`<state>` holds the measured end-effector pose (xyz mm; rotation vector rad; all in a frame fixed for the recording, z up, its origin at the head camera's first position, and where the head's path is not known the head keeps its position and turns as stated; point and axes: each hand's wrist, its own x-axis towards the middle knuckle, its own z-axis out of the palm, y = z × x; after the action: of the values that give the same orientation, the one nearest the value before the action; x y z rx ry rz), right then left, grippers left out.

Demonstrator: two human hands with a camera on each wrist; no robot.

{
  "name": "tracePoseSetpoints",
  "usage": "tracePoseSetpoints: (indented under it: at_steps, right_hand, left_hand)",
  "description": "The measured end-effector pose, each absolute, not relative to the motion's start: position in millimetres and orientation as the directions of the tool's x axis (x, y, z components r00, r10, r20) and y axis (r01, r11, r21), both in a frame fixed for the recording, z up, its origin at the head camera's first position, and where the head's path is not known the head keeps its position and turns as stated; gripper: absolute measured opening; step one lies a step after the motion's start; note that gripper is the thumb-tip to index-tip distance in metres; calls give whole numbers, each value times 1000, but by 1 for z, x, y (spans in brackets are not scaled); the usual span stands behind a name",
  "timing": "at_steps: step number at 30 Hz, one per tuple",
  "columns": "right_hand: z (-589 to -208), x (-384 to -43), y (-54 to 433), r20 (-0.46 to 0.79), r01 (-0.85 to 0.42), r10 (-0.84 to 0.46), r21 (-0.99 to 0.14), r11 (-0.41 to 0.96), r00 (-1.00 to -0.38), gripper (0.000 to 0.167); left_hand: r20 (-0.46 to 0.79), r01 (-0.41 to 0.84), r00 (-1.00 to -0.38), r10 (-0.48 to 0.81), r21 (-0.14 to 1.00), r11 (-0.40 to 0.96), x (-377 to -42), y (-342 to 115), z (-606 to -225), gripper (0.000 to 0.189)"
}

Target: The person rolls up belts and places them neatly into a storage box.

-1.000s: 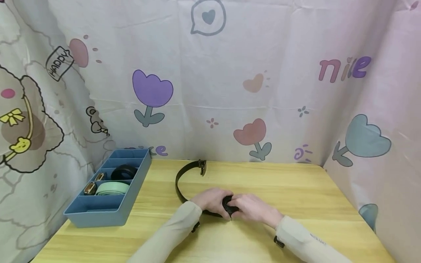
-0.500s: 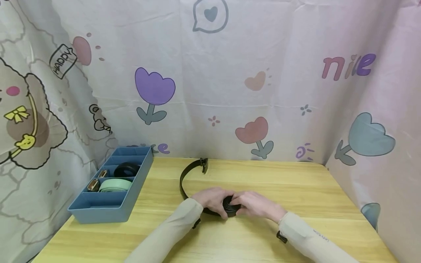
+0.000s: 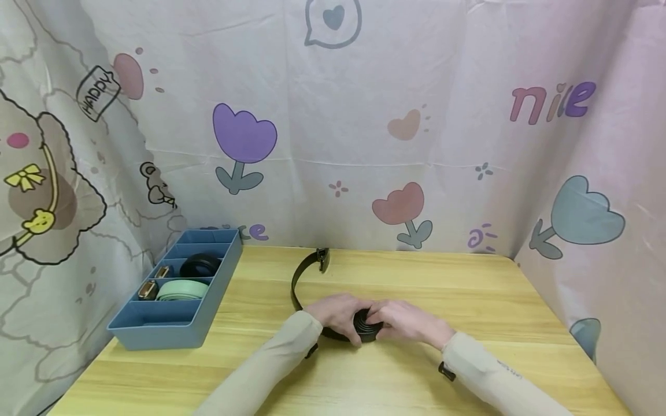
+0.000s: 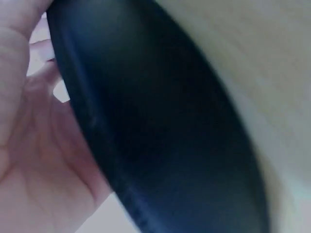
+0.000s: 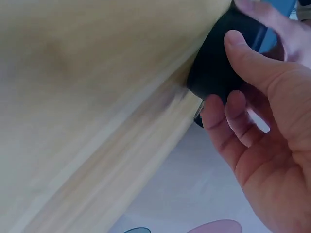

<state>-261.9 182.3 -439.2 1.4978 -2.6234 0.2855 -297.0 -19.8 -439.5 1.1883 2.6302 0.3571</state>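
A black belt [image 3: 367,330] stands on edge on the wooden table, part of it rolled into a flat coil. Its loose end curves away to the back left and finishes in a metal buckle [image 3: 324,260]. From the left, my left hand [image 3: 338,314] grips the coil, thumb at the near side. My right hand [image 3: 408,321] holds the coil's right side, fingertips at its upper edge. In the right wrist view, the right thumb [image 5: 248,60] presses the outer face of the coil. The left wrist view is mostly filled by the belt strap [image 4: 160,116], close to the left palm.
A blue divided box [image 3: 208,312] stands at the table's left. It holds a mint green coiled strap [image 3: 182,290], a black coil [image 3: 200,265] and gold-coloured buckles [image 3: 148,290]. A printed curtain [image 3: 322,127] hangs behind the table [image 3: 442,283].
The loose part of the belt has drawn in to the right, its curve now shorter. More of the coil shows between the hands, which stay around it. The head view has shifted slightly.
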Motion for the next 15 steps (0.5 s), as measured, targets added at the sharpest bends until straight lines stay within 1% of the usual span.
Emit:
tracePoseSetpoints:
  at_steps: [1,3,7,10,12,15]
  right_hand:
    - [-439,-261,183,180,-856,-837,-107,506,-518,31]
    - [-438,-260,181,172,-843,-825,-111,526,-538,28]
    - [-437,-258,176,172,-817,-798,-127,563,-577,14]
    - [-436,-258,173,163,-827,-811,-124,548,-562,12]
    - [-435,-260,174,151,-840,-826,-119,530,-543,11]
    - [-432,-262,178,127,-849,-839,-109,518,-529,16]
  left_hand:
    - [-112,697,-642,758,325,639,-297,-20,-439,55]
    - [-100,692,-653,751,325,645,-297,-19,-439,54]
    - [-61,690,-686,725,261,675,-295,-17,-437,53]
    - [-64,691,-689,722,242,681,-295,-18,-437,54]
    - [-85,691,-678,731,265,672,-297,-20,-437,55]
    - [-118,691,-652,749,314,651,-300,-23,-438,66]
